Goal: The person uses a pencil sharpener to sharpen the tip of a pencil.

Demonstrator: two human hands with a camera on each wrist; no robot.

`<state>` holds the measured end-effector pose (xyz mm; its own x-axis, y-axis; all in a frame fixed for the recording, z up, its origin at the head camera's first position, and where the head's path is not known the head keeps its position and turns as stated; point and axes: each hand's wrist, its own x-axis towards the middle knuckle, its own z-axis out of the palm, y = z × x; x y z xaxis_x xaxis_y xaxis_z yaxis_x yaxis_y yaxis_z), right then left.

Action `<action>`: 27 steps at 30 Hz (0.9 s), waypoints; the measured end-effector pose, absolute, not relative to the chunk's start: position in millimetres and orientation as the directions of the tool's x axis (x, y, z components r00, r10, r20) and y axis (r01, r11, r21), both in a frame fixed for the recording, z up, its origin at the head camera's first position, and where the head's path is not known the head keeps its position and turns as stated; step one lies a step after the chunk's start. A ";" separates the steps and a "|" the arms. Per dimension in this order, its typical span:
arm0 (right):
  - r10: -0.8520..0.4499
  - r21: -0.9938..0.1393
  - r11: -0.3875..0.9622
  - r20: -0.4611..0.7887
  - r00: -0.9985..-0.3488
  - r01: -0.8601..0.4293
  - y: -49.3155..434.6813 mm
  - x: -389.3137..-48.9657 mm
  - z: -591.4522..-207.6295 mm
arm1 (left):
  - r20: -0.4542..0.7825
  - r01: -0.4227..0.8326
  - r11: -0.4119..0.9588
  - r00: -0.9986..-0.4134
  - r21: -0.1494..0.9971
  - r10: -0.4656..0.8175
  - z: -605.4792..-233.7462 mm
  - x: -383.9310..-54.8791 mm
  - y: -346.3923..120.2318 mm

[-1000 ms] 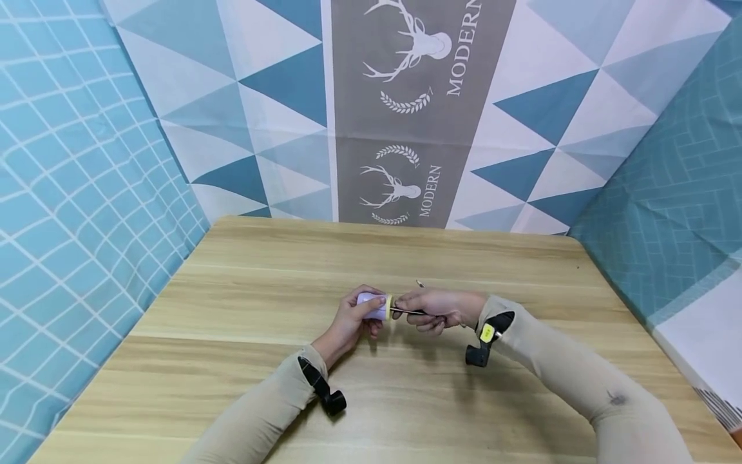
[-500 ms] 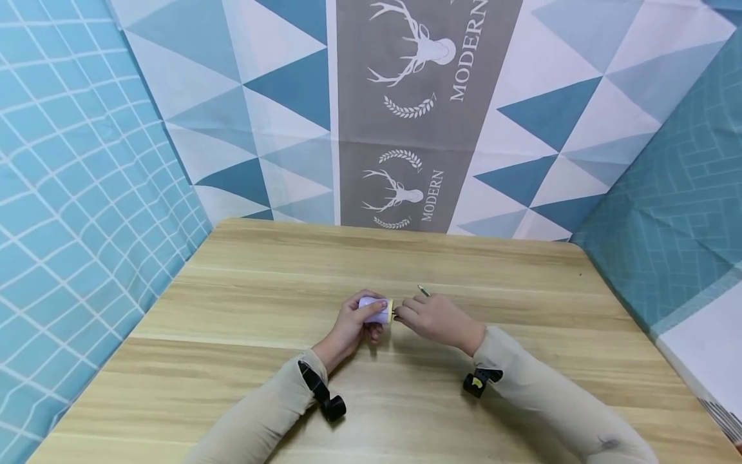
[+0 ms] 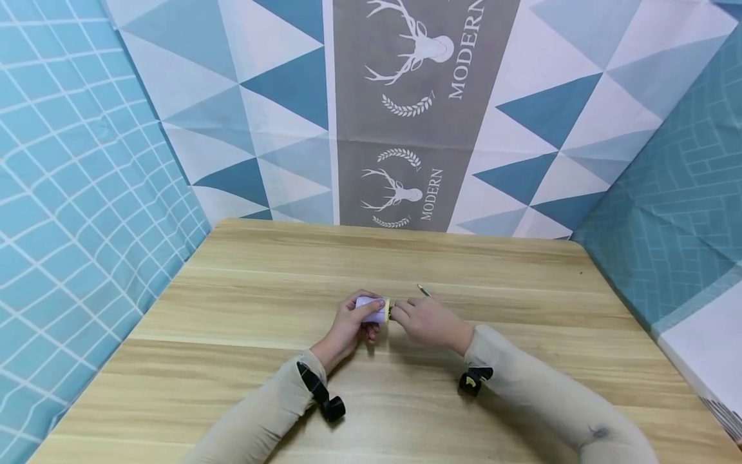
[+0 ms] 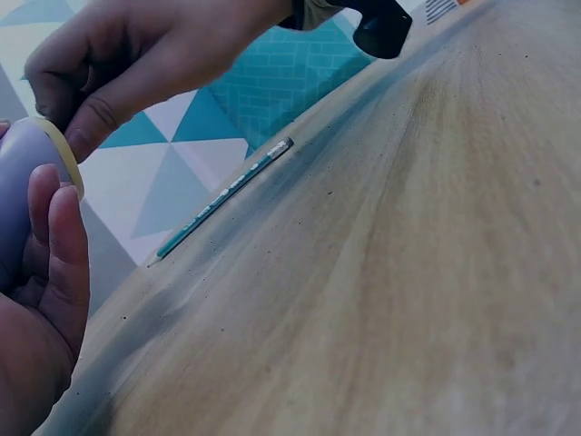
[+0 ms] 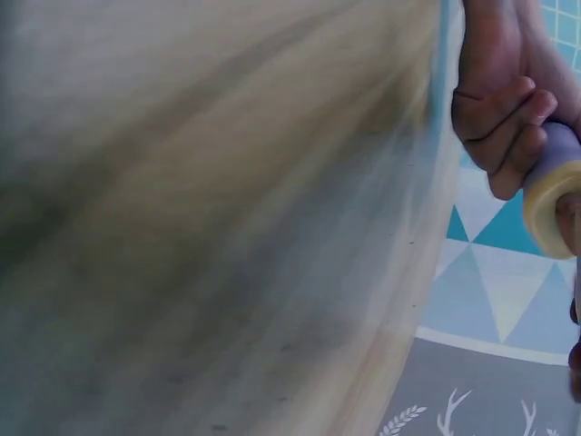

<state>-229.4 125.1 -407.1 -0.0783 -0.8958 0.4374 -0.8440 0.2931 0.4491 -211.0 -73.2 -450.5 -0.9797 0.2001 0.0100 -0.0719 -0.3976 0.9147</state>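
Observation:
In the head view, my left hand (image 3: 346, 327) grips a lavender cup (image 3: 363, 301) with a pale yellow rim, tipped on its side so its mouth faces right. Its thumb lies along the cup's side. My right hand (image 3: 433, 322) is at that mouth, back of the hand up, fingers curled in toward the opening. A small dark bit shows between its fingertips and the rim; I cannot tell whether they hold it. From the right wrist, the yellow rim (image 5: 545, 204) shows with a finger at the opening. A green pencil (image 4: 222, 202) lies on the table beyond the right hand.
The wood-grain table (image 3: 278, 258) spans the scene under both arms. A patterned cloth (image 3: 295, 154) hangs behind its far edge, with blue cloth (image 3: 87, 193) at the left and teal cloth (image 3: 672, 193) at the right. Each wrist carries a black camera (image 3: 333, 408).
One second ago my right hand held a thin dark rod at the cup's mouth. It has since turned back-up and its fingers hide the rod. The left hand keeps its grip on the cup.

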 end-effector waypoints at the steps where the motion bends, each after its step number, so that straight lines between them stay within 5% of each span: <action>1: -0.894 0.390 0.298 0.433 -0.112 -0.871 124.3 -229.2 -404.8 | 0.011 -0.071 -0.402 -0.980 0.913 0.197 -450.4 -211.2 -73.2; 8: -0.856 -0.197 0.331 0.348 -0.381 -0.923 117.4 -234.8 -392.5 | 0.001 -0.071 -0.400 -0.984 0.914 0.176 -447.3 -211.4 -75.7; 15: -0.775 -0.804 0.354 0.034 -0.631 -0.478 117.3 -240.0 -382.6 | 0.017 -0.067 -0.395 -0.979 0.916 0.205 -447.2 -210.4 -77.3; 21: -0.735 -0.932 0.359 -0.254 -0.629 -0.044 120.7 -243.6 -377.9 | 0.064 -0.035 -0.418 -0.973 0.908 0.220 -447.9 -210.2 -74.8; 27: -0.748 -0.917 0.340 -0.398 -0.532 0.208 125.5 -247.7 -379.7 | 0.097 -0.006 -0.428 -0.971 0.904 0.220 -450.5 -207.5 -71.9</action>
